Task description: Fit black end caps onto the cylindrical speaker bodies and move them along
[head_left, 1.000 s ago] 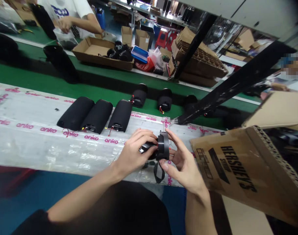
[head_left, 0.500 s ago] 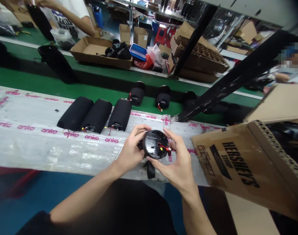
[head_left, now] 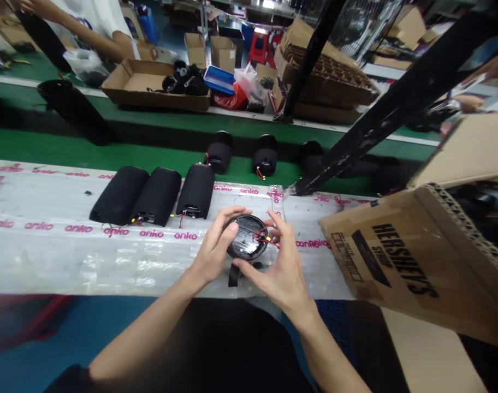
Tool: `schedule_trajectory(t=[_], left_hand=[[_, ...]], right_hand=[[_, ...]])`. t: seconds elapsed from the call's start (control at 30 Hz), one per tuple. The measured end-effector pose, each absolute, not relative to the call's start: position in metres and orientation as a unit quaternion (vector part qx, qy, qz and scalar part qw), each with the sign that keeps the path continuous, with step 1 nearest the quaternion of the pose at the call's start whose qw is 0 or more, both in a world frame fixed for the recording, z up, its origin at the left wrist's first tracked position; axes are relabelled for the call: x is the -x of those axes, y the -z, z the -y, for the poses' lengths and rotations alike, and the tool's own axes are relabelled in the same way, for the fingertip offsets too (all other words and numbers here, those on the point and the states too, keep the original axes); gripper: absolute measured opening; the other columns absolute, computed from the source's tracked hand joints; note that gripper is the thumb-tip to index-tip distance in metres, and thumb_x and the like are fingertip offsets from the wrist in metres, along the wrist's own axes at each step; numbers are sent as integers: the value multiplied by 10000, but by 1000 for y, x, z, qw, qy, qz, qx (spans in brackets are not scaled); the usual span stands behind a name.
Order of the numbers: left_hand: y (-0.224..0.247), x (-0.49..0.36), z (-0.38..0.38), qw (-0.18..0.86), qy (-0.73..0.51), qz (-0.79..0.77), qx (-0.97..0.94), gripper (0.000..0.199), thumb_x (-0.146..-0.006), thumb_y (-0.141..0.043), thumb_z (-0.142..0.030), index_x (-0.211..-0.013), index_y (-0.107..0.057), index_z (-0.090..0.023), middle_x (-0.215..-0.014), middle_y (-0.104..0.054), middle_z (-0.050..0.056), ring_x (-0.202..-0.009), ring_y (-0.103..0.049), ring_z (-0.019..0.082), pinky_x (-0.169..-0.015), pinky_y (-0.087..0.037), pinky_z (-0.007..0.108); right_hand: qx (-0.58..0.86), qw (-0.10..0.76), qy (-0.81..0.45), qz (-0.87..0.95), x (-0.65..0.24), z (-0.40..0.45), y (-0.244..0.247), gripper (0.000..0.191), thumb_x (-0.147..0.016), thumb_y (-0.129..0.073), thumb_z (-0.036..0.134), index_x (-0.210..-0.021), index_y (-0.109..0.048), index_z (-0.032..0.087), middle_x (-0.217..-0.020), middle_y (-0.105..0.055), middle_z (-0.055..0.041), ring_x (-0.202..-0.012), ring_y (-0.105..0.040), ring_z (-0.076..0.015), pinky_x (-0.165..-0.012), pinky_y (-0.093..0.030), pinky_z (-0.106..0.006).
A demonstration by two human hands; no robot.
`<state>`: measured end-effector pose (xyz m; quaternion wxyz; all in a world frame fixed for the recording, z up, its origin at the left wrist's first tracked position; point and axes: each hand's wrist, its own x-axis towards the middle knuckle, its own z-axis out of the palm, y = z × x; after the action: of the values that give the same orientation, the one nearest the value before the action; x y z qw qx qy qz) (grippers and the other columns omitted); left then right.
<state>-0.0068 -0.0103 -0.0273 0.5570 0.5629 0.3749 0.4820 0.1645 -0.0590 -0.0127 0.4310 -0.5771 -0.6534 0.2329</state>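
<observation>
Between my two hands is a round black housing point(head_left: 245, 240) with a glossy recessed face turned up toward me. Thin red, black and yellow wires point(head_left: 263, 237) come out of its right side. My left hand point(head_left: 214, 248) is closed on its left edge, thumb on the rim. My right hand point(head_left: 279, 262) grips the lower and right edge, with fingers near the wires. A black strap point(head_left: 233, 275) hangs below the housing. To the left, several black fabric-covered cylinders, one of them this cylinder point(head_left: 195, 191), lie on the plastic-covered bench point(head_left: 69, 256) with wires at their near ends.
On the green conveyor point(head_left: 159, 147) stand more black cylinders point(head_left: 265, 155). A slanted black post point(head_left: 355, 123) crosses on the right, above a cardboard carton point(head_left: 380, 262). Behind are an open cardboard tray point(head_left: 122, 90) of black parts, a blue tray point(head_left: 219, 80) and a co-worker's arm point(head_left: 85, 30).
My view has shifted a little. The housing has turned in my hands, and my left thumb has come up onto its rim. Both hands still hold it.
</observation>
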Motion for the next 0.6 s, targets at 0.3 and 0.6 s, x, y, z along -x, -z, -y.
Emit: schedule_trajectory(t=[0.3, 0.6], left_hand=[[37, 0, 21, 537, -537, -382, -526, 352, -1119, -486, -465, -1300, -671, -226, -1390, -717, 97, -1293, -665, 261, -1113, -501, 400], [37, -12, 41, 445, -581, -457, -506, 298, -1142, -461, -437, -1212, -653, -220, -1433, -724, 105, -1340, -671, 263, -1153, -498, 463]], right_hand=[[531, 620, -404, 413, -146, 62, 46, 526, -950, -753, 467, -1414, -587, 284, -1389, -659, -86, -1218, -651, -254, -1053, -550, -448], [586, 634, -298, 408, -130, 82, 38, 274, -992, -732, 355, -1233, -807, 250, -1329, -786, -97, -1303, -709, -307, -1182, -517, -571]])
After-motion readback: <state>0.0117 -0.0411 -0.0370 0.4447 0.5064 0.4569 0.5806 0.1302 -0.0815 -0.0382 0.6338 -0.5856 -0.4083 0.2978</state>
